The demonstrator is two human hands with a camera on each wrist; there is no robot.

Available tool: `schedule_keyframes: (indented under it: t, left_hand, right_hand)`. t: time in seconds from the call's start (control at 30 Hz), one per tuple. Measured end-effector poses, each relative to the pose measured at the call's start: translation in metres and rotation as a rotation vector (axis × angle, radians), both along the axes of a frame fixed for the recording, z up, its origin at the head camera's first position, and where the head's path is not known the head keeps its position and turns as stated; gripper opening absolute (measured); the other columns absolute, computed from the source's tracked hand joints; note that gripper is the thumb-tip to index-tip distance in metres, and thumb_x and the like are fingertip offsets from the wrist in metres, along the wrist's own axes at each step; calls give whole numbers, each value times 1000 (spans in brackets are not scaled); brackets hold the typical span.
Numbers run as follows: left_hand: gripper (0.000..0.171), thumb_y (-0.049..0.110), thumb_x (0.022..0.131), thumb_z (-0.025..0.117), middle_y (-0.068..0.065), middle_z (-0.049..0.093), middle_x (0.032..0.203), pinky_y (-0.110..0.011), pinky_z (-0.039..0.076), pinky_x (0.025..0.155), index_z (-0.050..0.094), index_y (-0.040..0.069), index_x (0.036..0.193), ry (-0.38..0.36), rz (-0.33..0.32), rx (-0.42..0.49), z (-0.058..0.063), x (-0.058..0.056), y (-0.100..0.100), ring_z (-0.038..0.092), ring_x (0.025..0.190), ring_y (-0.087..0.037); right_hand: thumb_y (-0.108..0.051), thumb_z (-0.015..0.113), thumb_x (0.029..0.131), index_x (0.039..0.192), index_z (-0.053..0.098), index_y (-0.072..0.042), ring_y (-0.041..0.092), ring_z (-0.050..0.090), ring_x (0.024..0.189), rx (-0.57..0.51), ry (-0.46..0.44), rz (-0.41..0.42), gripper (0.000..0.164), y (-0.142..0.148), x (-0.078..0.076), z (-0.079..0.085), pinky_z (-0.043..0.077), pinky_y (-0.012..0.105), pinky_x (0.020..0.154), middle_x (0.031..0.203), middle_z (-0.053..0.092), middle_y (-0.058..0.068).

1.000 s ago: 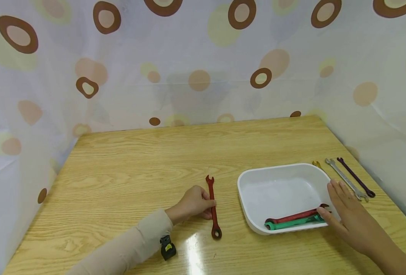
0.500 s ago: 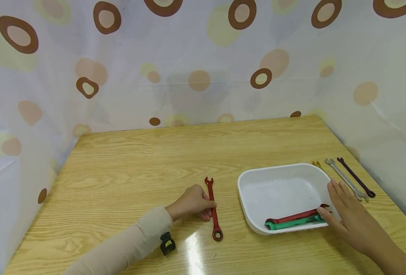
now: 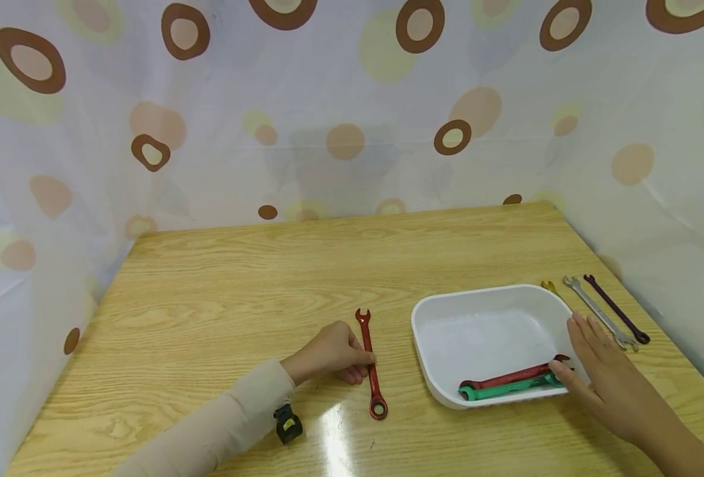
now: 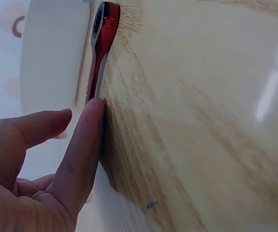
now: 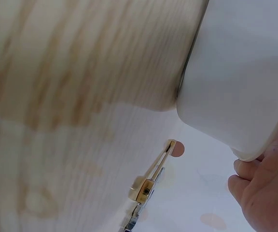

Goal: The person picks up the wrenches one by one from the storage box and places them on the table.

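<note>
A red combination wrench (image 3: 373,377) lies upright in the view on the wooden table, left of the white tray. My left hand (image 3: 328,351) is at the middle of its shank. In the left wrist view, a straight finger (image 4: 78,154) touches the wrench (image 4: 102,43), and the thumb (image 4: 45,126) stands apart from it. My right hand (image 3: 611,381) rests on the right side of the white tray (image 3: 421,344), thumb over the rim, the other fingers straight along the outside. Inside the tray, a red wrench (image 3: 507,377) lies beside a green wrench (image 3: 510,388).
Right of the tray lie a silver wrench (image 3: 602,315), a purple wrench (image 3: 617,308) and a yellow wrench (image 3: 549,286), partly hidden behind the rim. A small black device (image 3: 288,424) with a yellow patch is at the left sleeve. A patterned curtain (image 3: 304,93) stands behind the table.
The red wrench on the table has slid slightly toward the near edge, with my left hand at its shank. My right hand and the tray have stayed put.
</note>
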State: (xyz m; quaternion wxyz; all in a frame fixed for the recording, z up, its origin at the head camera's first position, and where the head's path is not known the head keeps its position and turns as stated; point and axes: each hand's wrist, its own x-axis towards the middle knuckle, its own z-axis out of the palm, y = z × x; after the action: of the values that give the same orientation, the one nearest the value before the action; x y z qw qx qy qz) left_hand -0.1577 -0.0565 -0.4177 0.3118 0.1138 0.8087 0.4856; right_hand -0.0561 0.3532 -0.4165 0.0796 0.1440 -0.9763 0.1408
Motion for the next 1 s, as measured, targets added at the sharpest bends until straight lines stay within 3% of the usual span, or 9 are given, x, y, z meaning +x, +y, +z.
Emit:
schedule_keyframes:
  t: [0.53,0.73,0.87,1.0]
  left_hand:
    - [26,13,89,69,-12,68,62,-30,57,55,70,-5,70,-46,-2,-14,6,0,1,66,53,-15]
    - [26,14,89,68,-14,68,65,-31,57,56,70,-6,73,-22,-47,-9,11,-3,-1,68,57,-19]
    - [24,16,89,70,-14,70,70,-32,58,60,71,-6,79,13,-78,3,18,-11,1,70,63,-22]
    - [22,20,88,71,-10,70,77,-35,58,66,71,-2,85,75,-97,-8,34,-19,12,70,72,-25]
  right_hand:
    - [-27,53,99,148,11,11,27,-14,146,2,-19,-6,75,2,0,-1,-15,31,114,158,-2,21]
    - [-27,52,99,148,10,11,29,-13,146,4,-25,-6,75,3,0,-2,-16,32,114,158,-2,21]
    - [-27,53,99,148,11,11,31,-12,146,5,-15,-4,75,2,0,-1,-16,32,114,158,-2,21]
    - [-26,52,99,148,11,12,30,-13,146,0,-12,-1,75,2,0,-2,-16,32,114,158,-3,22]
